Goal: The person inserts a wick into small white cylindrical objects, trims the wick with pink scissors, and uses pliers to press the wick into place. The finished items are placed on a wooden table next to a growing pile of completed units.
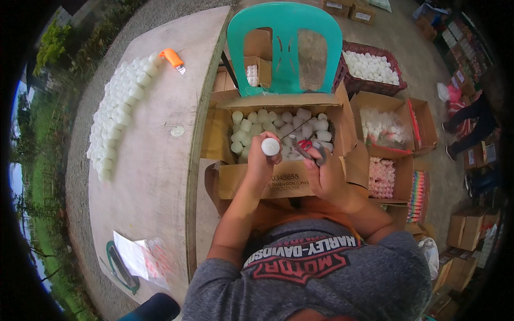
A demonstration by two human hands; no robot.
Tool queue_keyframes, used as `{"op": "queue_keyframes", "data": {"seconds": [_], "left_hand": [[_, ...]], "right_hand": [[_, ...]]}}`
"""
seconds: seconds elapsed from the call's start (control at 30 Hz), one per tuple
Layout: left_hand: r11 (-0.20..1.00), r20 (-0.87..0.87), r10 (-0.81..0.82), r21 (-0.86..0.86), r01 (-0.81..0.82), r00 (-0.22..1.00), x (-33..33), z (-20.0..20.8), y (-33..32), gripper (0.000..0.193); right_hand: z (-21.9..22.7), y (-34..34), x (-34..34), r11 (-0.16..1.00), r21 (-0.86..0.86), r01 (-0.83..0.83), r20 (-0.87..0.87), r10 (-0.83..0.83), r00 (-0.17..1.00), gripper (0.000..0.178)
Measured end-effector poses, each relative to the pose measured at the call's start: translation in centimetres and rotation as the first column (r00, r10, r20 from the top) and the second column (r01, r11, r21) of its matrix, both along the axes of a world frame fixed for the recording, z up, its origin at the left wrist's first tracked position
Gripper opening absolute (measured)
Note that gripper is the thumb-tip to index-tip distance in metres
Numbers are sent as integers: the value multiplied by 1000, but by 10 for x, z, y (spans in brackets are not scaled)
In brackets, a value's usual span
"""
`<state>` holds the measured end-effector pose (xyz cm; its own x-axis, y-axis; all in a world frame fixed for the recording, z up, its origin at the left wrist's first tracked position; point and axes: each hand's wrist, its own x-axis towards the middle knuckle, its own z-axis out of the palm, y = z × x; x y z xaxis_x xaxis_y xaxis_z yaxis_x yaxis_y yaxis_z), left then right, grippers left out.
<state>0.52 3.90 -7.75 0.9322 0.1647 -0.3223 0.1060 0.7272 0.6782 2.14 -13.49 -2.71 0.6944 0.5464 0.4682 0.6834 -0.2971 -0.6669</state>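
My left hand [262,165] is closed around a small white candle [270,146], with its round end facing up. A little to the right, my right hand [323,174] grips a pair of scissors [305,145] with red and grey parts, its tip near the candle but apart from it. A thin dark strand or rod runs up and right beside the candle; I cannot make out what it is. Below both hands stands an open cardboard box [267,179], holding many white candle-like pieces [262,116].
At left, a long table [155,198] bears rows of white candles [120,115], an orange cutter [172,58] and a plastic bag [144,259]. A green chair [284,53] stands beyond the box. A filled crate [372,67] and open cartons [383,101] stand at right.
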Motion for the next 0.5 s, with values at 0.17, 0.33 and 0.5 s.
{"op": "queue_keyframes", "data": {"seconds": [0.17, 0.33, 0.5], "left_hand": [[979, 3, 88, 182, -87, 996, -11, 11, -24, 34], [972, 76, -1, 232, -17, 997, -19, 21, -32, 33], [984, -16, 43, 173, -40, 999, -19, 21, -32, 31]], "right_hand": [[-13, -7, -11, 962, -271, -7, -49, -7, 999, 22], [-17, -14, -19, 999, -12, -31, 103, 32, 994, 21], [-8, -20, -18, 998, 19, -65, 104, 63, 993, 23]]}}
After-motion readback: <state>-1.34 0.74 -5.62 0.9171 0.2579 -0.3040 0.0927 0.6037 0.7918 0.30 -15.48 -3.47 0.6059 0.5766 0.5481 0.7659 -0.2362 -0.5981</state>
